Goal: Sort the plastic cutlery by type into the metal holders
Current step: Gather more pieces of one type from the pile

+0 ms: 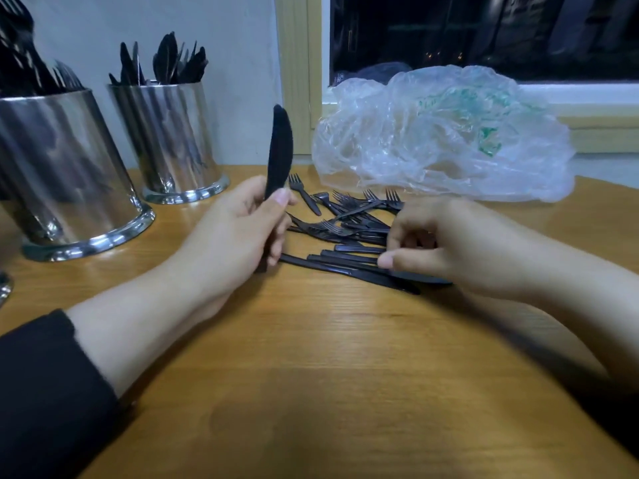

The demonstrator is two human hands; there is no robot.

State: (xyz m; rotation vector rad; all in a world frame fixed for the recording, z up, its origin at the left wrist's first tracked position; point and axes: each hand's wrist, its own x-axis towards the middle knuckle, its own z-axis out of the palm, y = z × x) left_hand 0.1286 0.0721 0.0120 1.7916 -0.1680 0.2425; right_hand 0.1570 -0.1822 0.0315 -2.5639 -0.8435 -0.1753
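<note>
My left hand (242,233) grips a black plastic knife (279,146) upright, blade pointing up, just left of the pile. A pile of black forks and knives (349,229) lies on the wooden table (328,375). My right hand (446,243) reaches into the pile's right side, thumb and fingers pinching black knives (349,264) lying flat. Two metal holders stand at the left: the near one (65,174) holds forks, the farther one (166,140) holds knives.
A crumpled clear plastic bag (442,133) lies behind the pile by the window frame. The edge of a third metal object (4,288) shows at the far left. Bare wood stretches between my arms toward me.
</note>
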